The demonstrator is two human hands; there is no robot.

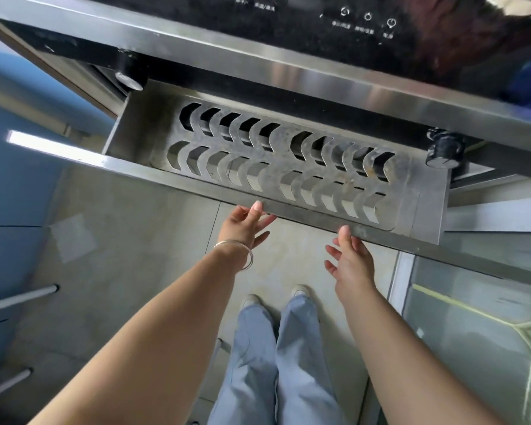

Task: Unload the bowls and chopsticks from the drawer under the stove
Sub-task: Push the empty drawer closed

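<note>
Head view: looking down on the drawer (276, 167) under the stove (319, 41), partly out. Left hand (242, 228) and right hand (351, 256) touching its front edge, fingers spread, holding nothing. Showing only a slotted metal rack (282, 162); no bowls or chopsticks visible. Advising an even pull at both points, keeping the drawer square. Panel writing too blurred for reading.

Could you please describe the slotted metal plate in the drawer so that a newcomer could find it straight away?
Under the black stove panel, a steel drawer stands pulled out. The slotted plate lies flat inside it. Two rows of curved, crescent-like cutouts set it apart from the plain steel around it.
</note>
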